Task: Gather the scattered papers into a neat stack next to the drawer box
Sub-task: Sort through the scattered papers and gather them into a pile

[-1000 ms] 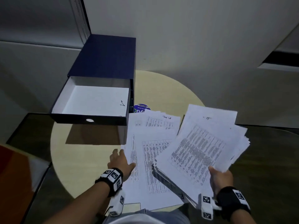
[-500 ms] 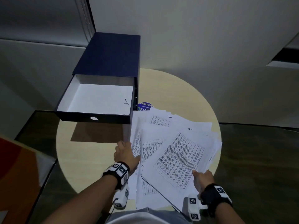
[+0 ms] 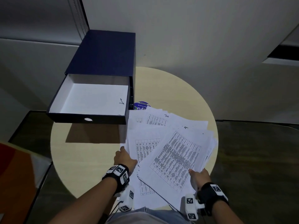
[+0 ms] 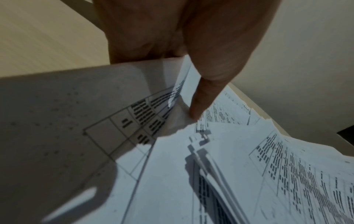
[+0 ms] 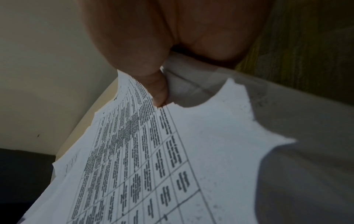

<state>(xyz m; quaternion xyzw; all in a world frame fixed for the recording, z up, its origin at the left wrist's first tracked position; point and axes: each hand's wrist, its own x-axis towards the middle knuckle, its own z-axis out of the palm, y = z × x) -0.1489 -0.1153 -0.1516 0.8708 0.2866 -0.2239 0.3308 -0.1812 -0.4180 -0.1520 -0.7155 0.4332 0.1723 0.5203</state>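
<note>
The dark blue drawer box [image 3: 105, 52] stands at the back left of the round beige table [image 3: 90, 159], its white-lined drawer [image 3: 90, 97] pulled open. To its right, printed sheets [image 3: 145, 123] lie fanned on the table. My right hand [image 3: 196, 173] pinches the near corner of a thick bundle of papers [image 3: 176, 157] lying askew over those sheets, thumb [image 5: 159, 91] on top. My left hand [image 3: 125, 155] pinches the left edge of the lower sheets [image 4: 145, 118], thumb [image 4: 201, 98] pressing on top and fingers underneath.
A round blue sticker or disc [image 3: 141, 105] peeks out between the box and the papers. An orange-red object [image 3: 13, 172] sits low on the left beside the table. A white wall rises right behind the table; dark floor [image 3: 258, 159] lies to the right.
My right hand has carried the bundle left and down, from beside the table onto the sheets lying there. My left hand has moved from resting flat on the sheets to pinching their left edge.
</note>
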